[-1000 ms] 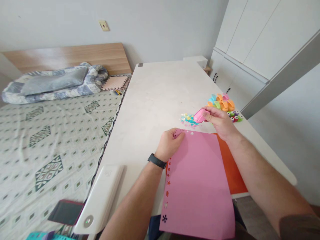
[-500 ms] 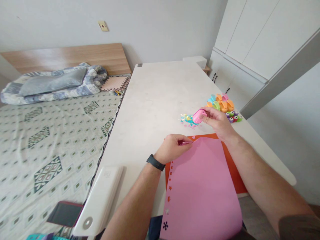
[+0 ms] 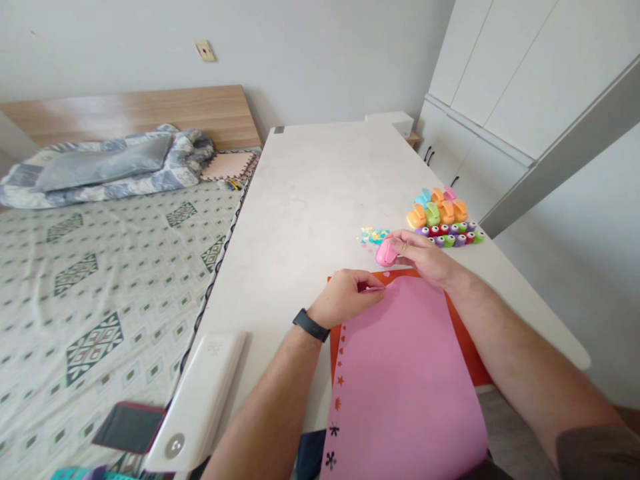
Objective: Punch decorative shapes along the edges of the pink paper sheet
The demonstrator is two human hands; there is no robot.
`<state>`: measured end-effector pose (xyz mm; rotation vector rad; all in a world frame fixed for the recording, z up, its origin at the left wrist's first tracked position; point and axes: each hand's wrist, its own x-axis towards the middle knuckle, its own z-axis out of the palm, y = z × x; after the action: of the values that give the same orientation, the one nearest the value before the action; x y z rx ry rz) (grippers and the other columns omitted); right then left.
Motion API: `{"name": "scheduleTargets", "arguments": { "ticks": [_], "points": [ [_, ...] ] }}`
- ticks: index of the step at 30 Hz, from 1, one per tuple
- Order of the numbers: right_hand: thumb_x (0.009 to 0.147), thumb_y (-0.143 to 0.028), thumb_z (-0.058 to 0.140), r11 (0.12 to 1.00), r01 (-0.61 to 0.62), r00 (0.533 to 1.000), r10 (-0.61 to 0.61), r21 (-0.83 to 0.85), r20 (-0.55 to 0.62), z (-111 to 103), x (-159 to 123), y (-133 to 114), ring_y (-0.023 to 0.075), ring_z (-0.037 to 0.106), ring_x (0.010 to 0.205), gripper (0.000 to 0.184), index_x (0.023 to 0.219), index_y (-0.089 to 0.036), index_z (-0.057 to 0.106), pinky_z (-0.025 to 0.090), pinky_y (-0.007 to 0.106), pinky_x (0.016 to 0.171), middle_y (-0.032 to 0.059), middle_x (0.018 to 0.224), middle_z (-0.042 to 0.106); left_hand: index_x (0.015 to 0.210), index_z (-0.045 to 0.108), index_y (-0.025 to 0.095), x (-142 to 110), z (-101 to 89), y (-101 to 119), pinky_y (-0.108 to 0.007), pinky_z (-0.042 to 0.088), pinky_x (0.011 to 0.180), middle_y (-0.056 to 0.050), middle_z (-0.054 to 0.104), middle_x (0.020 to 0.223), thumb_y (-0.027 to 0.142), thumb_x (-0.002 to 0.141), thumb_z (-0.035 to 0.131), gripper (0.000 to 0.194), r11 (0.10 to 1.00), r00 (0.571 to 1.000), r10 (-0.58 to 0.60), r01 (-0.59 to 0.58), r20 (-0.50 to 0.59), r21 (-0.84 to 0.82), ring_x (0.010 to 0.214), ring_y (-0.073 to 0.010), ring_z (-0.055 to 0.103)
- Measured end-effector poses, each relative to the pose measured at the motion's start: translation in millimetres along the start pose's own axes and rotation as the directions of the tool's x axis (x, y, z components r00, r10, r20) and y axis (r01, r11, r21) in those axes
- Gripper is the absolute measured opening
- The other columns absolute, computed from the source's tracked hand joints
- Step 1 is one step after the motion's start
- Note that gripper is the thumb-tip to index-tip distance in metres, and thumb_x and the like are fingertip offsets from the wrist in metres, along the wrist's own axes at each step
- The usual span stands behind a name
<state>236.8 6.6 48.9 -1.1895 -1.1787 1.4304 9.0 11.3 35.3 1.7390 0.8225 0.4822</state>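
My left hand (image 3: 349, 297), a dark band at its wrist, pinches the far left edge of a pink sheet of paper (image 3: 405, 373). Cut-out shapes such as stars, hearts and a crown run down the sheet's left side. Its near end hangs over the table's front edge. Beneath it lies an orange sheet (image 3: 463, 340), with a small pink heart cut-out (image 3: 387, 274) on its far edge. My right hand (image 3: 425, 257) is closed around a pink craft punch (image 3: 385, 253), just beyond the paper's far edge and apart from it. Small paper bits (image 3: 374, 235) lie scattered behind the punch.
Large coloured craft punches (image 3: 440, 210) and rows of small ones (image 3: 453, 235) stand at the right of the white table (image 3: 300, 200). A long white device (image 3: 200, 400) lies at the near left. Beside the table is a bed (image 3: 125, 280) with a dark tablet (image 3: 130, 427).
My left hand has drawn the pink sheet nearer and to the right, baring the orange sheet's far edge and the heart cut-out. My right hand has brought the punch down towards the paper.
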Motion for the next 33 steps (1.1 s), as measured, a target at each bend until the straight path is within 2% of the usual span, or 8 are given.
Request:
{"name": "scheduleTargets", "arguments": {
  "ticks": [2,5,10,15,19,25,29,33],
  "points": [
    [0.087,-0.058,0.073,1.000,-0.016,1.000,0.017,0.024,-0.024,0.3,1.0,1.6,0.0196,0.069,0.086,0.038,0.087,-0.021,0.070,0.058,0.036,0.080,0.0046,0.092,0.073,0.090,0.080,0.016,0.1,0.1,-0.2,-0.026,0.050,0.068,-0.005,0.077,0.086,0.033,0.085,0.067,0.022,1.000,1.000,0.002,-0.001,-0.005,0.005,0.077,-0.0172,0.067],
    [0.087,-0.059,0.073,0.997,-0.077,0.996,0.076,0.009,0.046,2.3,1.2,2.4,0.0204,0.068,0.082,0.039,0.083,-0.020,0.069,0.058,0.037,0.079,0.0055,0.087,0.072,0.090,0.080,0.017,-0.2,0.0,-0.1,-0.027,0.050,0.070,-0.004,0.076,0.085,0.034,0.085,0.067,0.023,1.000,1.000,-0.004,0.004,-0.007,0.003,0.077,-0.0175,0.066],
    [0.090,-0.058,0.070,0.994,0.110,0.987,-0.110,-0.004,-0.119,5.0,6.2,6.9,0.0200,0.068,0.091,0.035,0.092,-0.023,0.071,0.054,0.036,0.088,0.0043,0.092,0.073,0.088,0.080,0.019,-0.5,0.0,0.9,-0.025,0.049,0.068,-0.003,0.076,0.086,0.036,0.083,0.068,0.022,1.000,0.999,-0.029,0.029,-0.029,-0.005,0.078,-0.0174,0.066],
    [0.091,-0.059,0.068,0.982,0.146,0.967,-0.167,-0.120,-0.193,1.5,14.2,16.1,0.0202,0.064,0.082,0.035,0.097,-0.025,0.073,0.046,0.031,0.066,0.0042,0.089,0.074,0.085,0.080,0.019,-0.7,0.2,1.0,-0.024,0.046,0.063,-0.002,0.073,0.079,0.037,0.082,0.067,0.023,1.000,0.999,-0.020,0.020,-0.047,0.007,0.073,-0.0156,0.061],
    [0.091,-0.060,0.067,0.989,0.139,0.970,-0.148,-0.057,-0.195,10.9,23.2,11.2,0.0180,0.060,0.073,0.037,0.103,-0.024,0.067,0.039,0.030,0.058,0.0033,0.085,0.073,0.083,0.079,0.018,-1.4,0.4,-0.2,-0.023,0.042,0.061,-0.001,0.069,0.074,0.037,0.080,0.066,0.024,1.000,0.997,-0.002,0.004,-0.077,0.021,0.068,-0.0140,0.057],
    [0.087,-0.065,0.069,0.965,0.121,0.992,-0.125,-0.235,0.000,61.0,60.9,-21.4,0.0166,0.062,0.072,0.045,0.094,-0.023,0.054,0.040,0.028,0.060,0.0043,0.083,0.077,0.069,0.065,0.017,0.4,-1.4,-4.6,-0.024,0.033,0.056,0.003,0.052,0.064,0.039,0.081,0.065,0.025,0.997,0.993,0.026,-0.018,-0.118,0.075,0.062,-0.0113,0.044],
    [0.094,-0.056,0.066,0.915,0.212,0.974,-0.171,-0.344,0.146,113.7,102.1,-32.3,0.0162,0.064,0.077,0.037,0.089,-0.022,0.054,0.045,0.029,0.070,0.0057,0.086,0.078,0.061,0.052,0.018,1.3,-2.5,-7.8,-0.025,0.028,0.054,0.004,0.043,0.060,0.036,0.080,0.064,0.029,0.996,0.991,0.038,-0.028,-0.129,0.080,0.059,-0.0102,0.037],
    [0.093,-0.050,0.071,0.884,0.217,0.960,-0.116,-0.415,0.255,172.0,141.4,-33.1,0.0159,0.063,0.074,0.034,0.083,-0.021,0.056,0.045,0.028,0.067,0.0052,0.084,0.077,0.060,0.054,0.018,3.2,-1.4,-8.8,-0.027,0.035,0.057,0.004,0.046,0.058,0.032,0.077,0.069,0.027,0.999,0.989,0.006,-0.001,-0.148,0.033,0.059,-0.0116,0.042]
  ]
}}
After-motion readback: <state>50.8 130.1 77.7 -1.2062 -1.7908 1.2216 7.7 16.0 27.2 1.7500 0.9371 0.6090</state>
